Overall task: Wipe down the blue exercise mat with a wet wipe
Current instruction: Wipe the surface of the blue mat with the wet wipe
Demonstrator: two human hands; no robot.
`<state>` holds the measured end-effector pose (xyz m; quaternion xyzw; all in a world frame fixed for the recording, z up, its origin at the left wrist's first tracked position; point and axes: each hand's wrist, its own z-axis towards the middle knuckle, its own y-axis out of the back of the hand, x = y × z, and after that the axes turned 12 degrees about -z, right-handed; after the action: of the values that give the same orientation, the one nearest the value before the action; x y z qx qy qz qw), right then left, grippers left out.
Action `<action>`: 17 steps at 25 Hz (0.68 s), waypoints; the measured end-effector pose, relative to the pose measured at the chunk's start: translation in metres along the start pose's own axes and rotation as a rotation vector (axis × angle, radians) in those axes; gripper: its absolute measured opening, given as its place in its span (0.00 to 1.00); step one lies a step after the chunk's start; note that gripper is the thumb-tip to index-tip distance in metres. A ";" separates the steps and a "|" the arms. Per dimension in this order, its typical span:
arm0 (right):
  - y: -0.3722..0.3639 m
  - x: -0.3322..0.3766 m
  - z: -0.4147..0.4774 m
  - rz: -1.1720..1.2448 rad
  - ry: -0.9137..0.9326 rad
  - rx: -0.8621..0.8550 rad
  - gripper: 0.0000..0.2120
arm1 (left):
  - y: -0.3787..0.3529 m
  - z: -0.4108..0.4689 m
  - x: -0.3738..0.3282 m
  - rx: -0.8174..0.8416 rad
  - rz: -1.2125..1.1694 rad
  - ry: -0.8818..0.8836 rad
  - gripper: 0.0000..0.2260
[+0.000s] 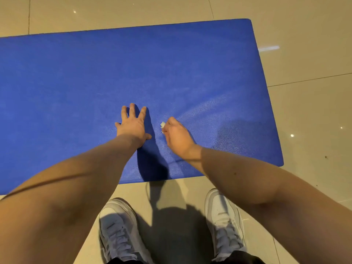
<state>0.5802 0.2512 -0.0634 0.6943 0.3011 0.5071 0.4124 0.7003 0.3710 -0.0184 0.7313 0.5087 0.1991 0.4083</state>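
The blue exercise mat lies flat on the tiled floor and runs off the left edge of the view; its right end shows both corners. My left hand presses flat on the mat near its front edge, fingers spread. Just to its right, my right hand is curled around a white wet wipe and holds it against the mat. Only a small bit of the wipe sticks out past the fingers. Paler, shiny streaks fan out across the mat to the right of that hand.
Glossy beige floor tiles surround the mat at the back, right and front. My two white sneakers stand on the floor just in front of the mat's near edge.
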 end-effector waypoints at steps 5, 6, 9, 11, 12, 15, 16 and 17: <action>0.035 -0.069 0.017 -0.080 -0.187 -0.033 0.07 | 0.009 0.017 0.006 0.092 -0.034 -0.038 0.51; 0.041 -0.081 0.023 -0.062 -0.295 -0.065 0.06 | 0.012 0.019 0.007 0.112 -0.039 -0.038 0.50; 0.047 -0.078 0.026 -0.053 -0.461 -0.120 0.07 | 0.016 0.022 0.004 0.115 -0.038 -0.021 0.45; 0.038 -0.047 0.024 -0.032 -0.400 -0.161 0.08 | 0.013 0.021 0.001 0.079 -0.011 -0.002 0.43; 0.028 -0.028 0.024 -0.025 -0.341 -0.150 0.08 | 0.011 0.020 0.001 0.065 -0.006 0.005 0.42; 0.003 0.012 0.030 -0.032 -0.156 -0.013 0.06 | 0.010 0.021 0.003 0.053 -0.019 -0.005 0.37; 0.001 0.012 0.034 -0.035 -0.122 -0.005 0.06 | 0.012 0.023 0.005 0.046 -0.026 -0.011 0.35; 0.005 0.006 0.037 -0.037 -0.094 0.019 0.06 | 0.015 0.025 0.006 0.031 -0.029 -0.013 0.33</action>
<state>0.6177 0.2439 -0.0615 0.7156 0.2990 0.4635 0.4287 0.7287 0.3641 -0.0221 0.7314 0.5198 0.1804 0.4030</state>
